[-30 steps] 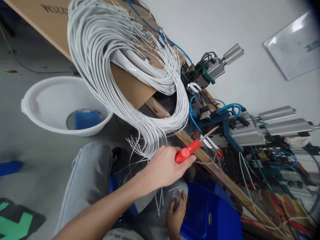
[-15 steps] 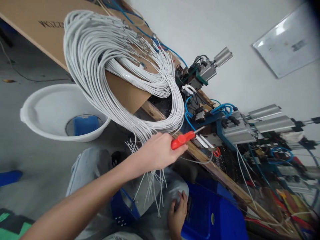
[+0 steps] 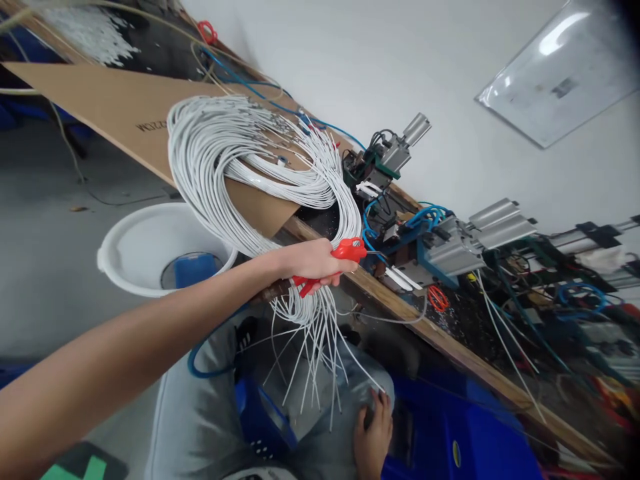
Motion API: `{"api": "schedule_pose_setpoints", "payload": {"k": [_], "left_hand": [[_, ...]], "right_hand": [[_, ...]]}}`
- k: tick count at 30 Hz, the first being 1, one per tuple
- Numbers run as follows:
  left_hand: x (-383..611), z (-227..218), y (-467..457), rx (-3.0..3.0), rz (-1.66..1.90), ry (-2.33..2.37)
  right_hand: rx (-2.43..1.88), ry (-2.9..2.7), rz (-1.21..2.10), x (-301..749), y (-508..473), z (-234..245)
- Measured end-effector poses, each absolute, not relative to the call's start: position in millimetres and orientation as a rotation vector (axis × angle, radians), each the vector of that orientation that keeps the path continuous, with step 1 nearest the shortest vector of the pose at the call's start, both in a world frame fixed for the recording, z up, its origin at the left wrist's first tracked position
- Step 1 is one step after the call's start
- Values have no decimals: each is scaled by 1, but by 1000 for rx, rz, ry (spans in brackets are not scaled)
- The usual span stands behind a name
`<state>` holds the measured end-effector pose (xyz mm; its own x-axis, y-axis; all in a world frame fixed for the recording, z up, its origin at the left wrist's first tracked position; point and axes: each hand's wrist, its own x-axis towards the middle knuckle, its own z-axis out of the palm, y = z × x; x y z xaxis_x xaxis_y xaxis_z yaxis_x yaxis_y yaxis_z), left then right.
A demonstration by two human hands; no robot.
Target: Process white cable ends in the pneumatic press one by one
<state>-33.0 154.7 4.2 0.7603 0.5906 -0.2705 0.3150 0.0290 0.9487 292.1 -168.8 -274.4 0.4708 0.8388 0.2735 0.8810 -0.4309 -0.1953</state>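
Observation:
My left hand point(image 3: 315, 260) is closed around a red air blow gun point(image 3: 349, 250). Its thin metal nozzle points right, toward the bench machine. A blue hose point(image 3: 197, 363) loops below my forearm. Behind the hand lies a large coiled bundle of white cables point(image 3: 200, 147), on cardboard at the bench. The cables' loose ends point(image 3: 310, 360) hang over the bench edge above my lap, partly hidden by my left hand. My right hand point(image 3: 373, 433) rests on my knee, fingers stretched out, with one cable end at its fingertips; whether they touch is unclear.
Pneumatic machines point(image 3: 450, 247) with metal cylinders line the bench along the wall. A white tub point(image 3: 145, 247) with something blue inside stands on the floor at left. A blue bin point(image 3: 450, 427) is at lower right. White scraps point(image 3: 95, 33) lie at the far bench end.
The view has shifted, showing more of the bench's far end. My left hand's hold on the air blow gun has turned, so its red handle now shows below the hand.

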Motion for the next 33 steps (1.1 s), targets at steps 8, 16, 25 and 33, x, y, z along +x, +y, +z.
{"api": "schedule_pose_setpoints", "payload": {"k": [8,16,25,33], "left_hand": [[-22,10,160,1578,211,742],[-19,4,160,1646,241,773],[-21,9,168,1573,157,764],[-29,24,181,1554,92,726]], "right_hand": [[-2421,-1444,-157,292,-169,-275],[-2407,-1427,-178,286,-167,-270],[-2412,-1386,-186,282,-166,-275],[-2413,-1370,-188,280,-165,-278]]}}
